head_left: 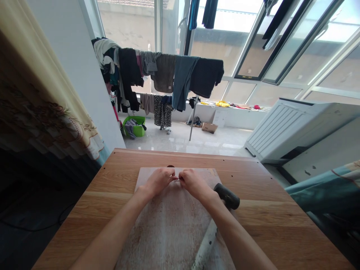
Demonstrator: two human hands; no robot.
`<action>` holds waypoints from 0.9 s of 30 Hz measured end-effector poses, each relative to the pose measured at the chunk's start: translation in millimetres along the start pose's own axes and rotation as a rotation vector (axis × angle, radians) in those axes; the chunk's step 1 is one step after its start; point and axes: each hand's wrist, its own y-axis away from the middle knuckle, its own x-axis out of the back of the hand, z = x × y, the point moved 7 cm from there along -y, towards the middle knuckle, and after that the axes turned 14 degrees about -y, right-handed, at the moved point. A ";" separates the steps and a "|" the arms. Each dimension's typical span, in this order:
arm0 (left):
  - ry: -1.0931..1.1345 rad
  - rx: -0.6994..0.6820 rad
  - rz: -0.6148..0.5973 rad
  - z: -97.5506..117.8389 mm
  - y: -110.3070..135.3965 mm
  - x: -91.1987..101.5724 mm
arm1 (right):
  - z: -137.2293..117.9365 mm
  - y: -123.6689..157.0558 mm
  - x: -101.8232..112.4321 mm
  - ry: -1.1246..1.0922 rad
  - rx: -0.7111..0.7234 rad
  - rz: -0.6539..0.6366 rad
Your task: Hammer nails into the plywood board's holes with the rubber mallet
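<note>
My left hand (159, 180) and my right hand (194, 182) meet over the far part of a worn, whitish board (165, 228). Both sets of fingers are closed in a pinch. Between the fingertips shows a small, thin, pale thing (177, 180), too small to name. Under and beside my right forearm lies a mallet with a black head (227, 196) and a paint-worn white handle (206, 243), which rests on the board. Just past the board's far edge sits a small dark round thing (170, 166), partly hidden by my left hand.
The board lies on a wooden table (92, 210). Beyond it stand a drying rack hung with clothes (182, 75), a green basket (138, 130) and a cardboard box (209, 128). A white ribbed appliance (278, 127) is at the right; curtains (56, 93) hang at the left.
</note>
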 end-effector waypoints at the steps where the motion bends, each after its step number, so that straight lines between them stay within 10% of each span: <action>1: 0.043 0.002 0.009 -0.8 0.5 -0.7 | 1.2 -0.5 -1.2 -0.008 0.002 -0.006; 15: 1.159 0.314 0.323 -10.5 12.4 9.4 | 8.2 -15.5 0.5 -0.144 0.014 -0.135; 27: 2.049 0.331 -0.040 44.0 92.5 -20.5 | -55.4 43.7 40.1 -0.637 0.226 -0.036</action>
